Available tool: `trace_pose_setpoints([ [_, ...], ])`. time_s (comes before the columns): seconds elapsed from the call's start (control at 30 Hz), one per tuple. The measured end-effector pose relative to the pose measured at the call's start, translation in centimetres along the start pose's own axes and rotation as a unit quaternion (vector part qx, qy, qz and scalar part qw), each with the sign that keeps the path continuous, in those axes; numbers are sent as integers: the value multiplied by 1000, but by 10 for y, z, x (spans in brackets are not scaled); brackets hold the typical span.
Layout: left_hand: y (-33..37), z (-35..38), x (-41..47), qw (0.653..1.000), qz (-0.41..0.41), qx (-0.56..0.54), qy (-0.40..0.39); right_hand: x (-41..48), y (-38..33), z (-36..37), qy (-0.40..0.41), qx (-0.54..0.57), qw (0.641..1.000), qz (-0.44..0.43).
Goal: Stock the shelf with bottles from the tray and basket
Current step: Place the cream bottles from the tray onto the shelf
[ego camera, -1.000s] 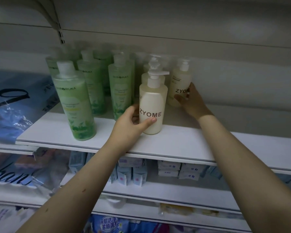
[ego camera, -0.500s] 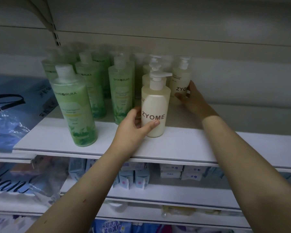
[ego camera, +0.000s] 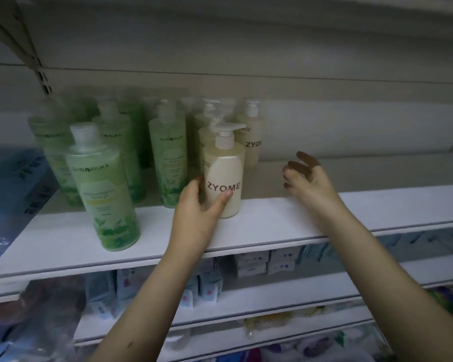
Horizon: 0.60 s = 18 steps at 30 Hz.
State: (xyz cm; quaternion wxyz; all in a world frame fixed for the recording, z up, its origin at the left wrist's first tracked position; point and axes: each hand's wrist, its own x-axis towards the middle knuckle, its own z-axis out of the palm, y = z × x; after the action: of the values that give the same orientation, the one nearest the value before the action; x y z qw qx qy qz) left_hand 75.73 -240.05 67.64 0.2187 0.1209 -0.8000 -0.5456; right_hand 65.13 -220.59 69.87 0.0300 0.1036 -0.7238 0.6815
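Observation:
On the white shelf (ego camera: 285,218) stands a cream ZYOME pump bottle (ego camera: 224,176) near the front. My left hand (ego camera: 198,207) grips its lower part, thumb across the label. Behind it stand more cream pump bottles, one ZYOME bottle (ego camera: 250,134) at the back right. My right hand (ego camera: 305,178) hovers over the shelf to the right of the bottles, fingers loosely spread, holding nothing. Several green SHIRORUKA bottles fill the left side, the nearest green bottle (ego camera: 102,189) at the front.
The right part of the shelf holds nothing. A shelf bracket (ego camera: 41,74) rises at the upper left. Blue plastic-wrapped packs (ego camera: 8,194) lie left of the shelf. Lower shelves carry small boxes (ego camera: 254,262) and packets.
My right hand has let go of the back ZYOME bottle and drawn back to the right. My left hand keeps its hold on the front bottle. The view has shifted slightly.

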Motion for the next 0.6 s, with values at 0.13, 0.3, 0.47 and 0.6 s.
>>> trace_pose_setpoints([
  [0.13,7,4,-25,997,26,23,69,-69,-18,-33,55,53,997,-18],
  [0.3,39,45,-110,977,147,-78,133,-164,-31,-91,130,52,989,-37],
  [0.47,82,122,-190,977,155,-114,-95,-261,-28,-176,236,12,971,-27],
  [0.6,116,180,-265,963,126,-150,-188,-341,-32,-259,299,-5,954,-1],
])
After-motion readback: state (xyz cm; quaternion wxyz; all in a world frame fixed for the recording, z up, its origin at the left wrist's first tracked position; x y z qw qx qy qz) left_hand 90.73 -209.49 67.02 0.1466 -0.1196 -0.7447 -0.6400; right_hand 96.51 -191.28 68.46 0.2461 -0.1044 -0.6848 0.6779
